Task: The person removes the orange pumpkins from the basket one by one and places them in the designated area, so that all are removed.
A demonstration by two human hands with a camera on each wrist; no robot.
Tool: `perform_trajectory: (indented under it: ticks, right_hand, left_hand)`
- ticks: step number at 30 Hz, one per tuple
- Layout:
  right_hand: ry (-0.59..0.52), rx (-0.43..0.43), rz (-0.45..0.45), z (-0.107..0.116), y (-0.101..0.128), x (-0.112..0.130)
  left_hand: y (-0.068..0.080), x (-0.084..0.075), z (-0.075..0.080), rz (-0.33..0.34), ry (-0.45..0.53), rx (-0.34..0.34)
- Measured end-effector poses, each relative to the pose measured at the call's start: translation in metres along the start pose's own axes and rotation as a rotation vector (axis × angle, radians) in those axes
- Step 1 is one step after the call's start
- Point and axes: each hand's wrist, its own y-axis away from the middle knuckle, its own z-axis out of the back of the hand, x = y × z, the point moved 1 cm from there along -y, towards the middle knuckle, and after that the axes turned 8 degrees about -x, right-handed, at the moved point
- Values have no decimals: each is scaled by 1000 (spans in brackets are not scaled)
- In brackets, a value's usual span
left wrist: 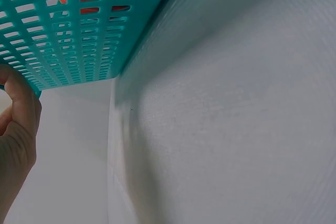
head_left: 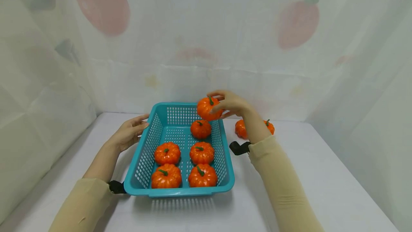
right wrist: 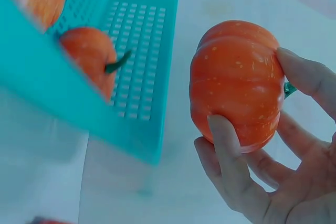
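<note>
A teal plastic basket (head_left: pixel 178 191) with perforated walls holds several small orange pumpkins (head_left: pixel 167 153), each with a green stem. Its left rim is gripped by my left hand (head_left: pixel 129 132); in the left wrist view that hand (left wrist: pixel 18 124) is partly cut off at the edge. Above the basket's far right corner, my right hand (head_left: pixel 232 104) holds another pumpkin (head_left: pixel 206 109) between thumb and fingers. The right wrist view shows this pumpkin (right wrist: pixel 236 82) off the table, with its stem toward the palm.
Right of the basket, more pumpkins (head_left: pixel 240 129) lie on the white table (head_left: pixel 289 160), partly hidden by the right forearm. A pale printed curtain (head_left: pixel 225 28) hangs behind the table and along both sides. Black wrist mounts (head_left: pixel 239 148) show at both sleeves.
</note>
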Motion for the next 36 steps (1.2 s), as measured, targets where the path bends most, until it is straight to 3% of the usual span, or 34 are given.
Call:
perform_trajectory:
  ticks: [24,36]
  right_hand:
    - [28,-173,-140,87,26,-67]
    - [-44,-286,-284,117,42,-102]
  left_hand:
    - [-2,1,-3,2,-26,3]
    - [-1,2,0,-7,-35,-1]
